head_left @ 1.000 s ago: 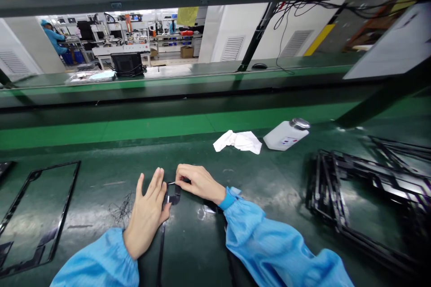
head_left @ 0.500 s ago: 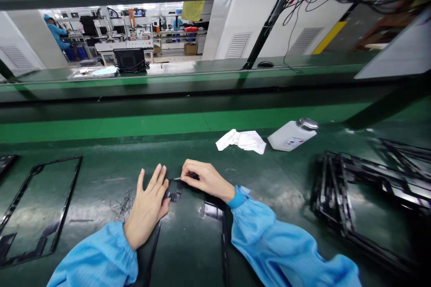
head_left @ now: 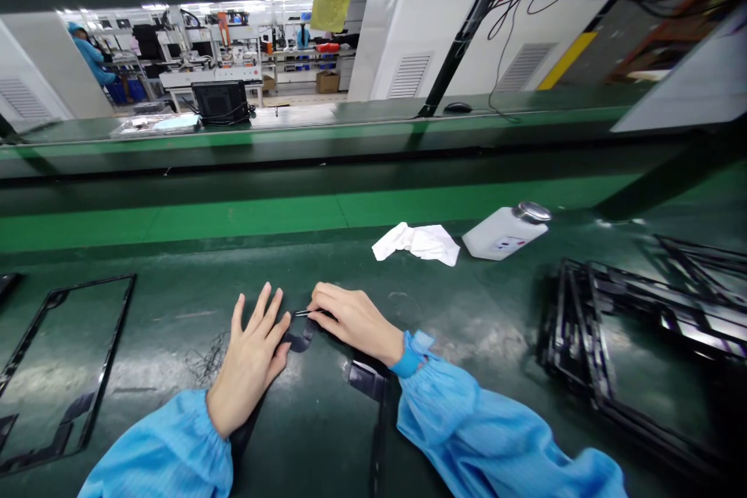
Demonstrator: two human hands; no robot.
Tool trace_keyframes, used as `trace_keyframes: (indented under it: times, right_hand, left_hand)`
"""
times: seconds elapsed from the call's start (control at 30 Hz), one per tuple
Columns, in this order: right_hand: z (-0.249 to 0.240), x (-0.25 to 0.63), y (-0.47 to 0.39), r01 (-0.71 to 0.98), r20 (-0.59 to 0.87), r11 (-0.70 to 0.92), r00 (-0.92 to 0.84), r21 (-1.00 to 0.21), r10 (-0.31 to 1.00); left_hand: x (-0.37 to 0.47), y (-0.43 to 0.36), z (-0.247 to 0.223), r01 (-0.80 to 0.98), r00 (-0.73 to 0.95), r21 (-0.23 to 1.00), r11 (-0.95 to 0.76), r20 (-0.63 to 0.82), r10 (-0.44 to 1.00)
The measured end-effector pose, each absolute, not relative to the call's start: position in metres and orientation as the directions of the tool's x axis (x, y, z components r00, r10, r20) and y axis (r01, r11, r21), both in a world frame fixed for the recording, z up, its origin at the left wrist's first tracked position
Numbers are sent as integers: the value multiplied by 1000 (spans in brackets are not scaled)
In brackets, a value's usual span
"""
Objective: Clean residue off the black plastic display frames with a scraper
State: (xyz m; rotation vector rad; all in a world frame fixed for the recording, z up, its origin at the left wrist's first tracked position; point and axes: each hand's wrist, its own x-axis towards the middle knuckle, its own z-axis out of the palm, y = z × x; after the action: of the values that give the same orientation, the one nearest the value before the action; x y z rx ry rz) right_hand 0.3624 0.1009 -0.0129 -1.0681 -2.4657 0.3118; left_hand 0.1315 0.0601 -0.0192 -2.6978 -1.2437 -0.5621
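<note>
My left hand [head_left: 250, 354] lies with spread fingers over the far left part of a black frame [head_left: 378, 436], fingertips near its top edge. My right hand [head_left: 353, 320] pinches a thin metal tool, seemingly tweezers [head_left: 302, 313], whose tip points left toward my left fingers. Between the hands, a dark film-like piece [head_left: 300, 340] sits at the frame's far edge. A shiny dark patch [head_left: 366, 379] shows on the frame below my right wrist. Part of the frame is hidden under my hands and sleeves.
Another black frame [head_left: 110, 350] lies at the left, beside a tangle of thin black strands [head_left: 207, 358]. Several black frames [head_left: 595, 342] are piled at the right. A white cloth [head_left: 417, 242] and a white bottle with a metal cap [head_left: 506, 233] stand farther back.
My right hand has shifted slightly left and down with the metal tool. The frame's shiny patch looks darker, and the whole view has moved a little.
</note>
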Motion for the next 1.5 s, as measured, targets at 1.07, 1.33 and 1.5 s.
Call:
trace_keyframes:
  times: [1.07,1.33,1.5]
  right_hand:
    - [-9,365,123,490,237,648,-660,-583,713]
    - [-10,365,123,462,230,617,-651,-637,724]
    - [-9,366,125,432,219,591,-650,-682,728]
  left_hand:
    - [136,56,-18,793,567,2,-610,364,739]
    - [136,56,-21,791,572,-28,-612,388,723]
    - [136,56,-20,787,580,-49,-615,401,709]
